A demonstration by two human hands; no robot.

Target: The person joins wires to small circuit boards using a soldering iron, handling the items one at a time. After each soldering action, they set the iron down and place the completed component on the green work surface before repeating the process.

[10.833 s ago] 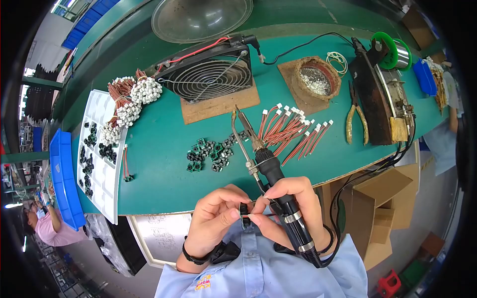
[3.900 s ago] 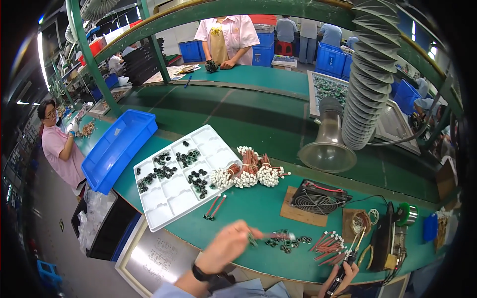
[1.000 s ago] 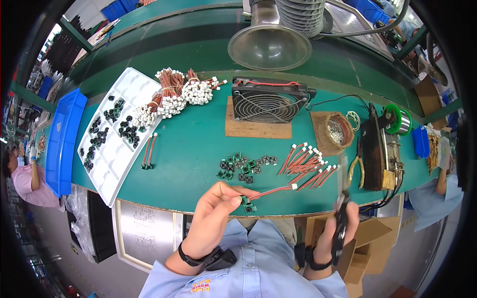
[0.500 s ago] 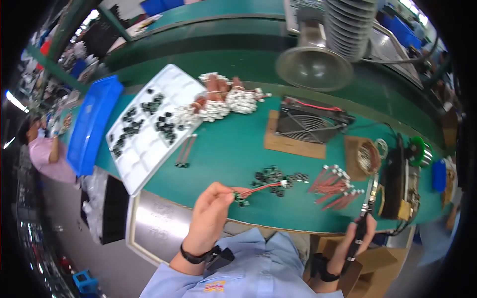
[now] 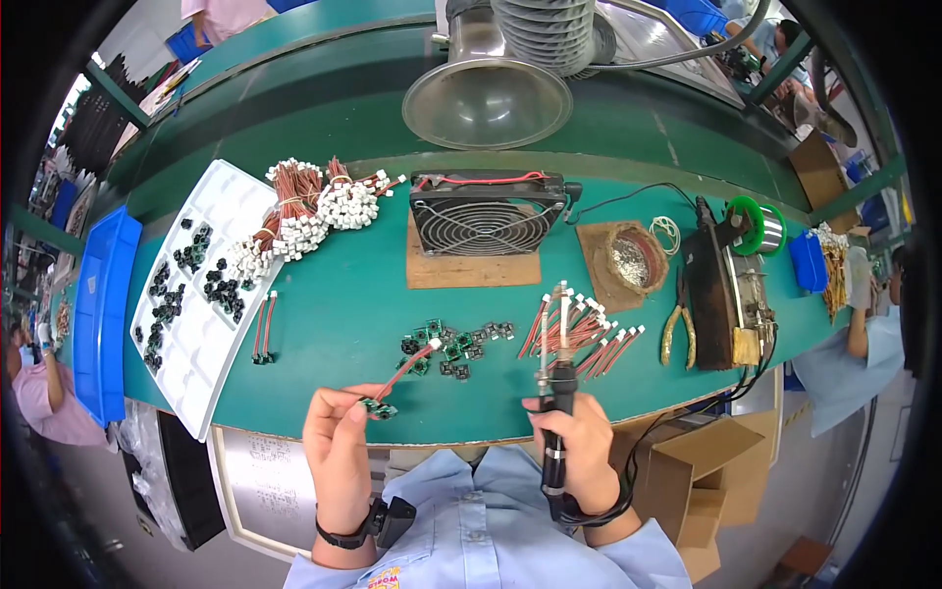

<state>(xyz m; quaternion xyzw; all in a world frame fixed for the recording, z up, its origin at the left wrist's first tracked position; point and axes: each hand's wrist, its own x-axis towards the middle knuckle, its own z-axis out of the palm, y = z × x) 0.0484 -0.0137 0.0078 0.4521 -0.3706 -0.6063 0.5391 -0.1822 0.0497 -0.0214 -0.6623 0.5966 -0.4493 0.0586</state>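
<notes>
My left hand (image 5: pixel 339 442) pinches a small green circuit board (image 5: pixel 379 408) near the table's front edge. Red and dark wires (image 5: pixel 407 366) rise from the board to a white connector. In my right hand (image 5: pixel 584 442) is a black soldering iron (image 5: pixel 555 432), held upright with its metal tip pointing away from me. A second thin metal tube runs beside the tip. The iron and the board are well apart. Between and beyond the hands lie a pile of small green and black boards (image 5: pixel 456 344) and a heap of red wire leads with white connectors (image 5: pixel 589 334).
A white tray (image 5: pixel 186 324) of black parts and a blue bin (image 5: pixel 103 304) stand left. Bundled leads (image 5: pixel 304 211) lie behind. A fan (image 5: pixel 486 221), metal hood (image 5: pixel 486 103), solder-filled dish (image 5: pixel 633 265), pliers (image 5: pixel 677 329) and solder spool (image 5: pixel 756 228) stand beyond and right.
My right hand has brought the soldering iron leftward, away from the dark stand on the right. My left hand still holds the board and wires. The view has turned to the right.
</notes>
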